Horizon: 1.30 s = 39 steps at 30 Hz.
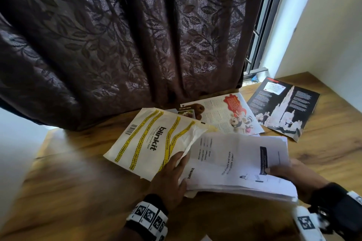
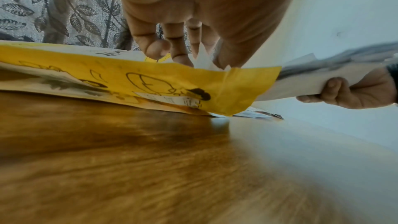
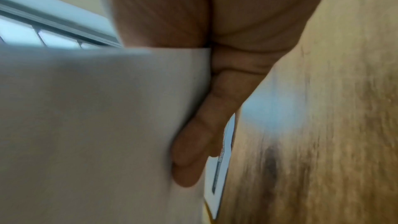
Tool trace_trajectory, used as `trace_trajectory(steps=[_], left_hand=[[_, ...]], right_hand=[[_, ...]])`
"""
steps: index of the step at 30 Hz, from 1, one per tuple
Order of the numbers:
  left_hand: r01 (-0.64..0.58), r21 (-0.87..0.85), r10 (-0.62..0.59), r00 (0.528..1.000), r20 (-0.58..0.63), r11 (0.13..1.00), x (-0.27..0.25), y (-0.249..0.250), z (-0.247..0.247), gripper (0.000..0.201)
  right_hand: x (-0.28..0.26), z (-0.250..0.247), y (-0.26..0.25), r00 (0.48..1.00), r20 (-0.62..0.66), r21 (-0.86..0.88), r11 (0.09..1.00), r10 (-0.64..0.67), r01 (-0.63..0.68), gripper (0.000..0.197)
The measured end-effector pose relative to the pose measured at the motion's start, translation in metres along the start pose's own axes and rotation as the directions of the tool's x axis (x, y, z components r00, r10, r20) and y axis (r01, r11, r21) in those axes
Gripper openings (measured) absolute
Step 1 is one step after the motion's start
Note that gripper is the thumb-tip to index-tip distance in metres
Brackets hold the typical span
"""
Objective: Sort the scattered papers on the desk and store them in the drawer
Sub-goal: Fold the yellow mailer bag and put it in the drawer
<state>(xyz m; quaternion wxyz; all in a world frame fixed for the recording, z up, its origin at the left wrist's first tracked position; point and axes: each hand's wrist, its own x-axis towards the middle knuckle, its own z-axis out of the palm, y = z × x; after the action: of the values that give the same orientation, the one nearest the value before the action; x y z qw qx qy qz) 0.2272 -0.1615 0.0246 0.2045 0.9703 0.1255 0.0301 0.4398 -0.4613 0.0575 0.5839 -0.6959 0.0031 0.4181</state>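
Dark brown leaf-patterned curtain (image 1: 121,45) hangs behind the wooden surface (image 1: 74,186), with a barred window (image 1: 260,31) and a pale wall (image 1: 323,25) beyond the right hand. Thick stack of white printed papers (image 1: 241,166), lifted off the surface, is clamped at its right edge by the right hand (image 1: 290,174), thumb on top, fingers (image 3: 193,146) curled beneath. White paper bag with yellow tape stripes (image 1: 154,143) lies just left of the stack; the left hand (image 1: 172,180) pinches its torn edge with curled fingers (image 2: 155,48). Beyond both hands lie a white illustrated magazine page (image 1: 225,115) and, further right, a black illustrated magazine page (image 1: 284,107).
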Motion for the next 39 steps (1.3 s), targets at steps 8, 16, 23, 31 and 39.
trace_trajectory(steps=[8, 16, 23, 31, 39], left_hand=[[0.083, -0.104, -0.088, 0.995, -0.037, 0.991, 0.0, 0.005, 0.002, 0.065], [0.024, -0.114, -0.026, 1.0, -0.013, 0.993, 0.006, 0.032, 0.001, 0.061], [-0.053, -0.121, 0.054, 0.999, 0.003, 0.991, 0.014, 0.033, 0.007, 0.065], [0.035, -0.13, -0.037, 0.999, -0.011, 0.991, 0.021, 0.027, -0.021, 0.066], [-0.198, -0.084, 0.194, 0.98, -0.048, 0.977, 0.018, 0.052, -0.007, 0.054]], right_hand=[[0.0, 0.01, 0.001, 1.0, -0.005, -0.071, 0.997, -0.023, 0.023, 0.025], [0.004, 0.062, 0.007, 0.999, 0.03, 0.137, 0.99, 0.026, -0.03, 0.029], [0.009, 0.121, -0.004, 0.996, -0.086, 0.225, 0.974, 0.039, -0.019, 0.016], [-0.01, 0.087, -0.002, 0.995, 0.071, 0.238, 0.967, 0.077, -0.091, 0.035], [0.035, 0.125, 0.001, 0.992, -0.083, 0.266, 0.961, 0.1, -0.074, 0.041]])
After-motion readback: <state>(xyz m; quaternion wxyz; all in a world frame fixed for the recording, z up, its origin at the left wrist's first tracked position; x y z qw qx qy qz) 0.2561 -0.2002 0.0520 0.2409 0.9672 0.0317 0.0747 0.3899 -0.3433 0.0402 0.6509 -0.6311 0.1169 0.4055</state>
